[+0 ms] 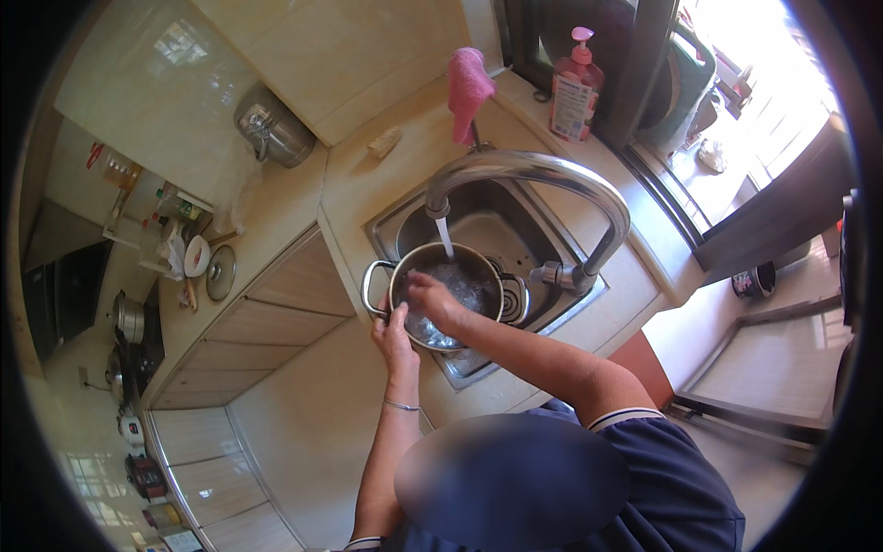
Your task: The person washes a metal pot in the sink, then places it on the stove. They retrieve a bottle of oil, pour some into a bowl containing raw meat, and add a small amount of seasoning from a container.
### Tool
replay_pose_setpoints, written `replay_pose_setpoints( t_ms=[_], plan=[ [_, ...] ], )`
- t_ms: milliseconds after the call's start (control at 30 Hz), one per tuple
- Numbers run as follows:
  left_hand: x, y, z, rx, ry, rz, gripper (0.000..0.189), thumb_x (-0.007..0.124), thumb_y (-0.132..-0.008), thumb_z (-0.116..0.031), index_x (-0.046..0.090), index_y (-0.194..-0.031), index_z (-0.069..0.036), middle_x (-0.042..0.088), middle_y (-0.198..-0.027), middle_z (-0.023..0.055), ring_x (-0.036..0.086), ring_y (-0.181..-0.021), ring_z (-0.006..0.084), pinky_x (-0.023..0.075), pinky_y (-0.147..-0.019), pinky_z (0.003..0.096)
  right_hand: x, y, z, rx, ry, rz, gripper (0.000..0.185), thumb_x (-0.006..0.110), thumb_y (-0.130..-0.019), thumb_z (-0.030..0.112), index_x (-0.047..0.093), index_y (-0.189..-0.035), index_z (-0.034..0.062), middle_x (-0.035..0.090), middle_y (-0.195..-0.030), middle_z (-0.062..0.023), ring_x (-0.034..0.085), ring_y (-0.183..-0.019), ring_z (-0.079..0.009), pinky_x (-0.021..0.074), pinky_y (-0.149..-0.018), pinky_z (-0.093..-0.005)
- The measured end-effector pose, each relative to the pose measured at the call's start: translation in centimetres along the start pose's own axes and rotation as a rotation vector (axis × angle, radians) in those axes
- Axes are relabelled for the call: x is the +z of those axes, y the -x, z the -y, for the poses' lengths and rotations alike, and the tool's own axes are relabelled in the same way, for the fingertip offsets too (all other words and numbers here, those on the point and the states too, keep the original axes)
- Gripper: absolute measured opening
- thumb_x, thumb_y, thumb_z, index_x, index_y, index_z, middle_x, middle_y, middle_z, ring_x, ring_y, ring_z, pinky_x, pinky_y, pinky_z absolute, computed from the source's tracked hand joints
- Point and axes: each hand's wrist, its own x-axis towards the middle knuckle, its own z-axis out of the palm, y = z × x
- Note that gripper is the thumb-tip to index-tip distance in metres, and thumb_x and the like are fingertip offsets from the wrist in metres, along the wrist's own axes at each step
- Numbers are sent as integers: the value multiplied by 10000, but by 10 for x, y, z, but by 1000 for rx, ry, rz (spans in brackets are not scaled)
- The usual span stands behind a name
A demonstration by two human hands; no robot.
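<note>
A two-handled metal pot (477,260) rests over the near left part of the stainless steel sink (493,217). My left hand (395,339) grips its left side by the handle (369,283), thumb at the rim. Inside the pot is my right hand (436,302), its blurred fingers at the rippling water (469,290). Whether those fingers hold anything is hidden. From the curved chrome faucet (534,163) a stream of water (444,238) runs into the pot.
Behind the sink are a pink cloth (470,90) on a stand, a loofah piece (384,143) and a pink pump bottle (574,93). A metal thermos-like container (272,127) stands in the corner. Along the left counter lie a glass lid (221,272) and a white bowl (197,255).
</note>
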Motion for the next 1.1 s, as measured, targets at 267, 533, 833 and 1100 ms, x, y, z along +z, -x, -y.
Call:
replay_pose_setpoints(
  t_ms=[267, 533, 833, 1100],
  plan=[
    [-1, 0, 2, 18, -7, -2, 385, 601, -845, -8, 609, -1228, 29, 643, -1158, 70, 592, -1044, 164, 460, -921, 286, 1, 26, 10, 220, 265, 254, 399, 552, -908, 52, 521, -1302, -1, 599, -1212, -95, 572, -1111, -196, 467, -940, -324],
    [0, 0, -1, -11, 8, -1, 387, 611, -847, -31, 608, -1230, 24, 646, -1140, 73, 606, -1027, 171, 467, -912, 286, 11, 7, 0, 186, 53, 64, 458, 526, -923, 88, 455, -1370, 22, 605, -1190, -106, 566, -1130, -219, 483, -923, -339],
    [2, -2, 8, 34, -8, -49, 391, 603, -840, -31, 607, -1227, 32, 647, -1133, 68, 605, -1000, 156, 468, -898, 278, -28, 42, 48, 205, 1358, 713, 385, 575, -891, 302, 654, -1174, 54, 684, -1044, -127, 631, -966, -212, 480, -848, -371],
    [-2, -4, 11, 47, 5, -10, 388, 604, -849, -37, 604, -1231, 31, 644, -1146, 69, 601, -1013, 159, 465, -912, 281, -28, 33, 33, 151, 1036, 683, 343, 602, -892, 248, 647, -1155, 32, 671, -1030, -109, 608, -1009, -191, 465, -886, -325]
  ],
)
